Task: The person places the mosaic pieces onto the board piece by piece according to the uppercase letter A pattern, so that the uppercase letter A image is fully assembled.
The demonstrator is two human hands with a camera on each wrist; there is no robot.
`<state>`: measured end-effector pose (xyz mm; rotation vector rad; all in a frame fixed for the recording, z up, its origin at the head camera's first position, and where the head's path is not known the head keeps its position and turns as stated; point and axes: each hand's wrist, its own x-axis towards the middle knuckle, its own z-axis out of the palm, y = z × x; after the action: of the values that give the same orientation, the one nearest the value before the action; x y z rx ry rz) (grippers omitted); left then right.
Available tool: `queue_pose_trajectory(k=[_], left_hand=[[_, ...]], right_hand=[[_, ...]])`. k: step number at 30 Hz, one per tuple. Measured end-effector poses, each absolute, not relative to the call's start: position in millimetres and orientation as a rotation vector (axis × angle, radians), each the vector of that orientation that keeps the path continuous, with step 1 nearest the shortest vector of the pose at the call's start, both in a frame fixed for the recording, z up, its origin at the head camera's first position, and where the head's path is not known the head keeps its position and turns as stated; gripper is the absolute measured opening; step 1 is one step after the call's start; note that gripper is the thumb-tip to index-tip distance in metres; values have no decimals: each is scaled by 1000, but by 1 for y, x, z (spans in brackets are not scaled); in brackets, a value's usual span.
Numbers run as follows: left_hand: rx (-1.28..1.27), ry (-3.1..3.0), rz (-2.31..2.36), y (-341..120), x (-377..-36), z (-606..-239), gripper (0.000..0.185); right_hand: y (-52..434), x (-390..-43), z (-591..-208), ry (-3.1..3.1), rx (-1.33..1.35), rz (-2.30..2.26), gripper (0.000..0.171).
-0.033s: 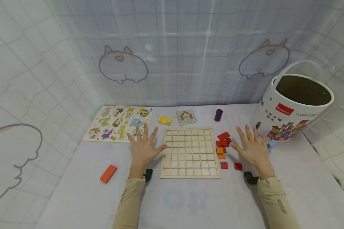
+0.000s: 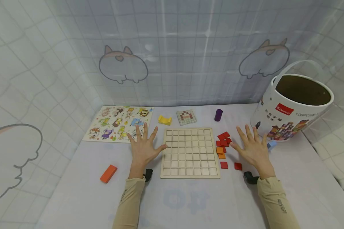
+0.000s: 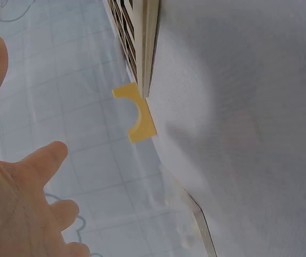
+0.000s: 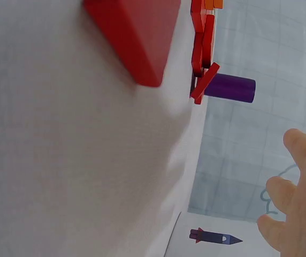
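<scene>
My left hand [image 2: 143,152] is spread wide above the table, left of a wooden grid board [image 2: 190,178], and holds nothing. Its thumb reaches over the board's left edge in the head view. On the other side, my right hand [image 2: 253,151] hovers with fingers spread and nothing in them. Red square tiles [image 2: 224,135] lie in a loose pile between it and the board, with orange tiles [image 2: 219,150] beside them. Two red tiles sit apart, the nearer to the hand being one red tile [image 2: 238,166]. The grid's cells hold no tiles.
An animal puzzle board [image 2: 87,135] lies back left, an orange-red block [image 2: 108,173] in front of it. Behind the grid are a yellow arch block [image 3: 142,115], a pattern card [image 2: 186,117] and a purple cylinder [image 4: 230,88]. A white bucket [image 2: 268,105] stands right, near a light-blue block [image 2: 271,145].
</scene>
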<state>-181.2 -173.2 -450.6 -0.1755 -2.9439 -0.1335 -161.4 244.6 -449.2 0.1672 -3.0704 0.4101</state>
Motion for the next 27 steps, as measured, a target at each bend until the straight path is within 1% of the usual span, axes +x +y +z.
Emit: queue_pose_trajectory(k=[9, 15, 17, 20, 23, 27], left_hand=[[-179, -2947, -134, -173, -186, -444, 94], [-241, -2998, -210, -173, -186, -450, 95], [-291, -3027, -281, -172, -186, -453, 94], [-356, -3037, -394, -168, -184, -457, 90], [-392, -3026, -461, -164, -184, -460, 84], [-407, -3052, -513, -159, -183, -462, 80]], right_hand=[[245, -162, -449, -3074, 155, 412, 82], [242, -168, -454, -3089, 191, 501, 82], [242, -173, -456, -3080, 230, 596, 77], [245, -183, -460, -3034, 307, 830, 64], [250, -192, -464, -3001, 320, 1085, 52], [257, -198, -472, -2983, 269, 1295, 46]])
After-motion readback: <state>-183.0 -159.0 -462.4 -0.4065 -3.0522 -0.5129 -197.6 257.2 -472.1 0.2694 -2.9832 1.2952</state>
